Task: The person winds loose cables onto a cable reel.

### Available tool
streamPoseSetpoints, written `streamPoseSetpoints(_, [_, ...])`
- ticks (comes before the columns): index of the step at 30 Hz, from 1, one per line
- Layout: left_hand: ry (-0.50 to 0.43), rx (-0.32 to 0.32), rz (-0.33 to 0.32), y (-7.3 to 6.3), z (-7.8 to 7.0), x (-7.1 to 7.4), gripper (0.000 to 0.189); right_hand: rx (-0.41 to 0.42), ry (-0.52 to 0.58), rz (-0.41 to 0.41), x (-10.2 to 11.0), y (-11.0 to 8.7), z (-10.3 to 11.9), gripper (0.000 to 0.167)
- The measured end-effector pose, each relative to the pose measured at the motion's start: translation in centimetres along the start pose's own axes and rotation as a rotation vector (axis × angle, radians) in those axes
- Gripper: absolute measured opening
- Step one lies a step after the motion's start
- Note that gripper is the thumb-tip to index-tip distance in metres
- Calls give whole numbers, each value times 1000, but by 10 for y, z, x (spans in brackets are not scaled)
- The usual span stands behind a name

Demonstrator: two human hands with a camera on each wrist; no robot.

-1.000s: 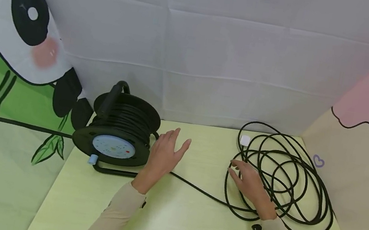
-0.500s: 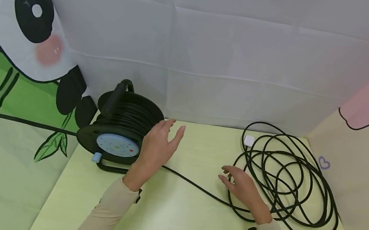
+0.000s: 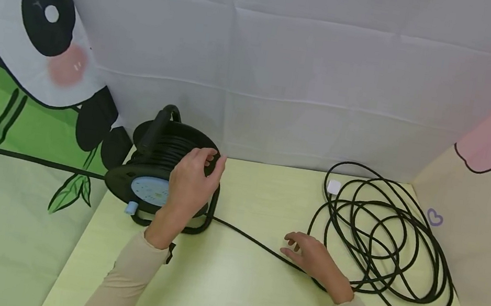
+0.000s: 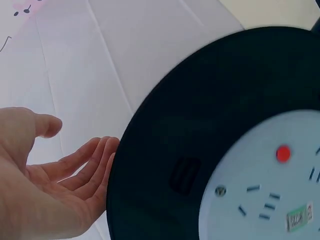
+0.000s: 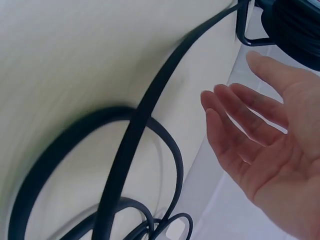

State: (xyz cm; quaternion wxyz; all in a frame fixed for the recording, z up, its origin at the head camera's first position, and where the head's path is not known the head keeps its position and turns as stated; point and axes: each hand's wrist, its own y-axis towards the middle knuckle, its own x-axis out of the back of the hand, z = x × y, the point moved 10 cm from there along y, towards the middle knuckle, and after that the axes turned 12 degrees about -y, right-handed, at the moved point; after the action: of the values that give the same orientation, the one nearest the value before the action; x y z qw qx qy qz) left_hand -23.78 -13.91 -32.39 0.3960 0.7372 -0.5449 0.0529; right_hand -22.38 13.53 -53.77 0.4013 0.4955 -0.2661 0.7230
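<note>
A black cable reel [image 3: 126, 185] with a pale blue socket face [image 3: 149, 189] stands at the left of the table, some cable wound on its drum. My left hand [image 3: 191, 182] is at the reel's right side, fingers loosely bent with nothing between them. In the left wrist view its fingertips come up to the edge of the reel's round black flange [image 4: 155, 150]; whether they touch it I cannot tell. Over the black cable [image 3: 256, 240] that runs right from the reel, my right hand [image 3: 313, 258] hovers, fingers relaxed and holding nothing.
Loose loops of the cable [image 3: 437, 255] cover the table's right side, with a white plug [image 3: 333, 187] at their upper left. A crank knob [image 3: 131, 207] juts from the reel's front. Printed cloth walls [image 3: 309, 78] stand behind and at both sides of the table [image 3: 224, 298].
My left hand has moved left, from beside the reel to in front of its right side. My right hand has drifted left and down, off the loops. The view has shifted slightly.
</note>
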Motion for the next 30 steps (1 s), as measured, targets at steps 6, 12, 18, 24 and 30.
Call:
streamPoseSetpoints(6, [13,25,-20,5,4,19,27,13,-2,59,-13,-1,5,23])
streamPoseSetpoints(12, [-2,8,-76,10,7,41,25,40,-2,75,-19,-3,9,19])
streamPoseSetpoints(18, [-32,-110,-185,11,-2,67,21,44,-23,95,-25,-5,10,14])
streamPoseSetpoints(24, [-33,-139,-267,17,-5,89,23,8,-20,115,-27,-9,6,14])
streamPoseSetpoints(30, [-4,-59,-257,26,10,102,30,23,3,115,-27,-13,6,13])
